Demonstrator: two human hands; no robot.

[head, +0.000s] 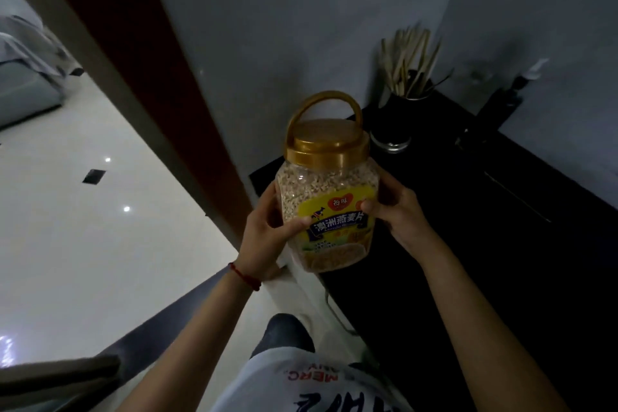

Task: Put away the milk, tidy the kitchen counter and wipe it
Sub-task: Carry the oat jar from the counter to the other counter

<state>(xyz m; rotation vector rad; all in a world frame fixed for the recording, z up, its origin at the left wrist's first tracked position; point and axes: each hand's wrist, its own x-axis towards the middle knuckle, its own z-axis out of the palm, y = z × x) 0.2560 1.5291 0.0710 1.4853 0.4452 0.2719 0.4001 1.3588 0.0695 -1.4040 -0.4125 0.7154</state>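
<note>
A clear plastic oat jar (326,191) with a gold lid, a gold carry handle and a yellow label is held upright in the air over the left end of the dark counter (468,227). My left hand (267,237) grips its left side with the thumb across the label. My right hand (396,207) grips its right side. No milk is in view.
A dark holder with chopsticks (401,104) stands at the counter's back corner against the grey wall. A dark tap-like shape (501,104) sits further right. A brown door frame (150,60) and a shiny white floor (83,227) lie to the left.
</note>
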